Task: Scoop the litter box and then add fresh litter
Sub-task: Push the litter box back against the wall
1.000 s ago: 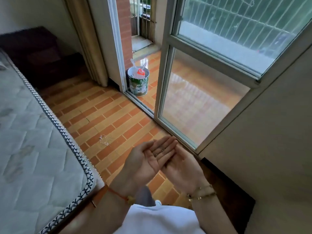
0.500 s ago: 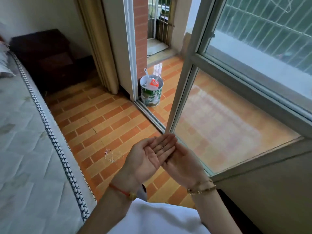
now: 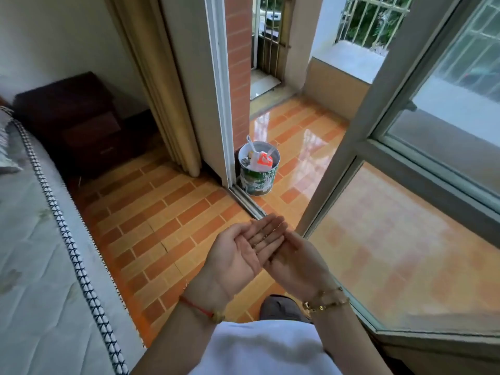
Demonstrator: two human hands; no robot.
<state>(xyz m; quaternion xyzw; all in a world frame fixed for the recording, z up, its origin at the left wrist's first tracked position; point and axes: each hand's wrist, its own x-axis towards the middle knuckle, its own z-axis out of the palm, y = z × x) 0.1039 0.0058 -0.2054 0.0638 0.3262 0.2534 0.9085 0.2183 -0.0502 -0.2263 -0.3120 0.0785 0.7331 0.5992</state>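
Note:
No litter box, scoop or litter bag is in view. My left hand (image 3: 240, 253) is held palm up in front of me, fingers straight and together, with nothing in it. My right hand (image 3: 300, 262) lies palm up just under and to the right of it, its fingertips hidden beneath the left fingers, also holding nothing. Both hands hover over the orange tiled floor (image 3: 162, 212) near the sliding door track (image 3: 247, 203).
A green-and-white bucket (image 3: 258, 175) with trash in it stands on the balcony just past the open doorway. A mattress (image 3: 35, 253) fills the left side, a dark nightstand (image 3: 73, 115) behind it. The glass sliding door (image 3: 392, 239) is on the right, a curtain (image 3: 162, 104) beside the doorway.
The view has moved forward and turned left toward the doorway; the bucket and balcony now look closer. My hands keep the same stacked, palm-up pose.

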